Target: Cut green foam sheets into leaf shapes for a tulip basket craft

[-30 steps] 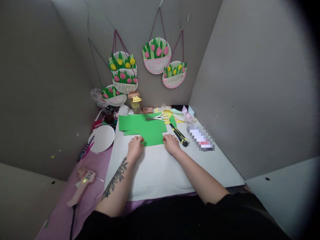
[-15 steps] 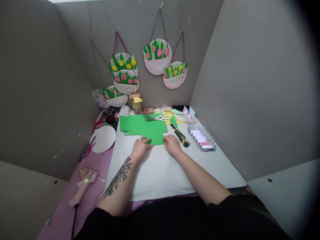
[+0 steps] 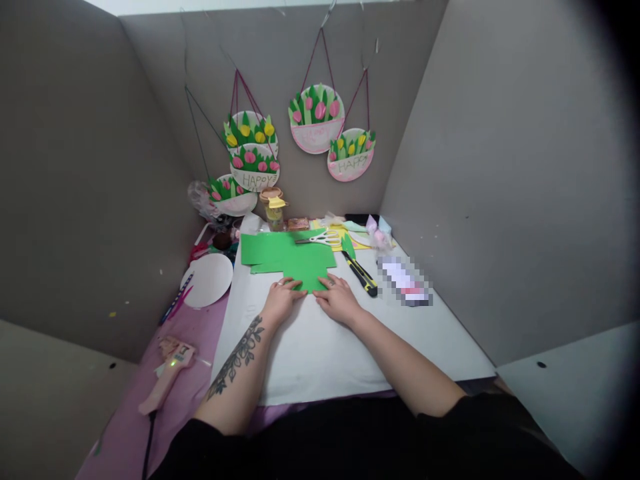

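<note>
From my distant seat I had both hands resting on the green sheets [image 3: 270, 252], which lay in the far half of the tabletop [image 3: 200, 330], left of its far right corner. The left hand [image 3: 283, 303] and the right hand [image 3: 341, 303] bore on the near edge from either side, fingers spread loosely and neither clenched nor gripping anything; I judged that this light pressure steadied the sheets and lined up their edge. From so high a view, I could not fairly say how many layers lay underneath.

The scissors [image 3: 327, 238] lay partly on the sheets, blades toward the left edge, and the utility knife [image 3: 361, 275] just beside them to the right, probably so both were within reach. The glue gun [image 3: 167, 380] lay well apart toward the near left corner, presumably to spare the sheets its heat.
</note>
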Demonstrator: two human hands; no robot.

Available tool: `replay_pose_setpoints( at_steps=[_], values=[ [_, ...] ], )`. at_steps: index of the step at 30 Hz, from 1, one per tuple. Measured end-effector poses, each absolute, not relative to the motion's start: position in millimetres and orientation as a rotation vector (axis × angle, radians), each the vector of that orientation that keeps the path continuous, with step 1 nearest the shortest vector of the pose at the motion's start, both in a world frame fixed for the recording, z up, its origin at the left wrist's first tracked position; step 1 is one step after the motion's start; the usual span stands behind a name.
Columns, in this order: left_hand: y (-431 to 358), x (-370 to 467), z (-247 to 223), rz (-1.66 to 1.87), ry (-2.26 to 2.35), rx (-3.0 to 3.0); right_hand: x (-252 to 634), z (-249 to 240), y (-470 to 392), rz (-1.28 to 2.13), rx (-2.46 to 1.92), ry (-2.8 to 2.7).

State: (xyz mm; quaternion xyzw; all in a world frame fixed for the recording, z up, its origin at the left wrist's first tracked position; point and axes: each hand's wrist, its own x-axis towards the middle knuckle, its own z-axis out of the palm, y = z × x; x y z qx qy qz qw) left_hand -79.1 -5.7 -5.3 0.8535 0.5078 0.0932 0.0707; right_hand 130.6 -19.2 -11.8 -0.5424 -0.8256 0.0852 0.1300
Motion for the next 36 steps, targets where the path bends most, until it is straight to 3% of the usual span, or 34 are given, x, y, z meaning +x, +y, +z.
replay_pose_setpoints(
  at_steps=[9,21,24,30,36],
  values=[
    [-14,-68,-7,0.376,1.481,2.576,150,-7,-16,0.124,-1.741,-2.326],
    [-8,-110,18,0.009,1.530,2.320,152,-12,-12,0.188,-1.706,-2.238],
    [-2,-124,15,0.117,1.630,2.263,155,-17,-8,0.255,-1.669,-2.171],
    [9,-123,-1,0.681,1.730,2.235,167,-29,4,0.405,-1.597,-1.923],
    [6,-113,-5,0.661,1.575,2.237,168,-30,6,0.422,-1.533,-1.971]
  ],
)
